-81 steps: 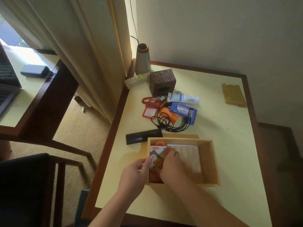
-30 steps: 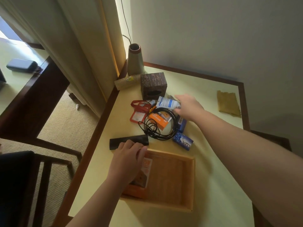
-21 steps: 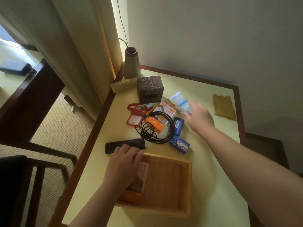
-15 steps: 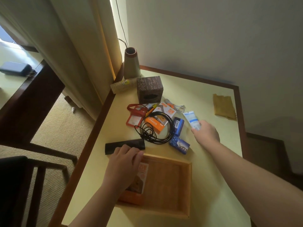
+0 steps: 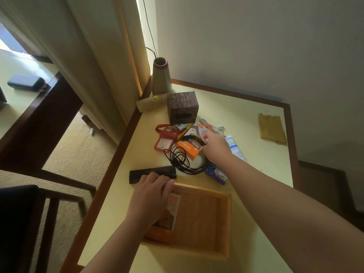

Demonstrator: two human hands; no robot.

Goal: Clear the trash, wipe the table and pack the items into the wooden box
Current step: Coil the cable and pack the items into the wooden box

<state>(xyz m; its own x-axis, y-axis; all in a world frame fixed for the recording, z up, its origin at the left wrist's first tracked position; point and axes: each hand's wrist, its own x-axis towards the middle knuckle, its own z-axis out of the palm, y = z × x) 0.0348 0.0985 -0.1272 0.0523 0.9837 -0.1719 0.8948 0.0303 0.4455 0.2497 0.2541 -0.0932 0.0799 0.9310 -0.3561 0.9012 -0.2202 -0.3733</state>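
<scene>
The wooden box (image 5: 223, 223) lies open on the yellow table (image 5: 262, 166), with an orange and white packet (image 5: 171, 210) inside along its left wall. My left hand (image 5: 151, 196) rests on the box's far left corner, partly covering that packet. My right hand (image 5: 215, 148) reaches into the pile behind the box. Its fingertips touch the coiled black cable (image 5: 181, 160) where it crosses the orange charger box (image 5: 188, 147). A white tube (image 5: 235, 149) lies free on the table just right of this hand.
A black bar (image 5: 151, 173), red badge holder (image 5: 165, 139), blue packet (image 5: 217, 175) and white cable (image 5: 213, 128) lie around the pile. Behind stand a brown cube box (image 5: 182, 107) and a vase (image 5: 160, 77). A yellow cloth (image 5: 271, 131) lies far right; a chair (image 5: 21, 223) stands left.
My right hand lifted the white tube out of the pile, set it down to the right, let go and moved back left to the cable. My left hand stayed on the box corner.
</scene>
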